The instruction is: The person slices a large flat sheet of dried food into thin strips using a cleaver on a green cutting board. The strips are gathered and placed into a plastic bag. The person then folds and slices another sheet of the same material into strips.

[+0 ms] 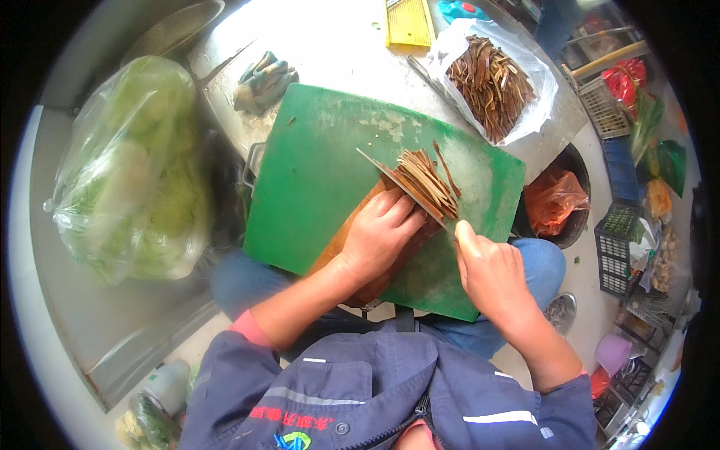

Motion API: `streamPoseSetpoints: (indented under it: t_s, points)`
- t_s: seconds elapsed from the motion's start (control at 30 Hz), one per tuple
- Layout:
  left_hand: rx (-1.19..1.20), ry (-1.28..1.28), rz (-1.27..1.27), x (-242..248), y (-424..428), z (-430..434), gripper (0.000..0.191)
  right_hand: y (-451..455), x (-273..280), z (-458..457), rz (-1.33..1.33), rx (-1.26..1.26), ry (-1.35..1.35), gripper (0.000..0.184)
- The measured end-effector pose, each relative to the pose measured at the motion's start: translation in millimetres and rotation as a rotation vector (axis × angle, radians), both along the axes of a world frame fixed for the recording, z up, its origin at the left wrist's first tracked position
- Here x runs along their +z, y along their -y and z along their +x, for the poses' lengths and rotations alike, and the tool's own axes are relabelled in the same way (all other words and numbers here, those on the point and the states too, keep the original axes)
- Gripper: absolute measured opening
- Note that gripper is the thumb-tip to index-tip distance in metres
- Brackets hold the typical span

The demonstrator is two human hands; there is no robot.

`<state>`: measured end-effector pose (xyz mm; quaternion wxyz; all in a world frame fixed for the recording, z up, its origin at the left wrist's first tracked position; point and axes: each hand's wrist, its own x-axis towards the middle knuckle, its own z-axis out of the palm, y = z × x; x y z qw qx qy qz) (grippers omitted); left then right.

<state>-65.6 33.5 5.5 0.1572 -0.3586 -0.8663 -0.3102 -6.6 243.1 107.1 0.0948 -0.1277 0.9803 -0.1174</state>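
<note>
A green cutting board point(320, 152) lies before me across my lap and the table edge. On it rests a stack of flat brown food sheets point(336, 239), perhaps tofu skin. My left hand point(382, 233) presses the stack down, its fingertips curled against the knife blade. The handle of a kitchen knife point(405, 188) is gripped in my right hand point(489, 267), which hides most of it. The blade stands edge-down along the end of the stack. Thin cut strips point(424, 177) are heaped against its far side, and a loose strip point(444, 166) lies beside them.
Beyond the board are a clear plastic bag of brown strips point(489, 84), a yellow slicer point(409, 22) and a crumpled work glove point(264, 81). A large bag of green vegetables point(140, 169) stands left. At right are a bin with an orange bag point(554, 197) and crates point(613, 253).
</note>
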Motion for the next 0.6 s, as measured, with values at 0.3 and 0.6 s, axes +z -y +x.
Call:
streamPoseSetpoints:
  t_s: [0.3,0.6]
  points:
    - [-0.017,-0.012,-0.012,-2,4,6,0.029,-6,-22,-12,-0.135,0.003,-0.119,0.015]
    - [0.021,-0.053,0.01,-3,2,6,0.027,1,5,5,-0.008,-0.007,0.028,0.017]
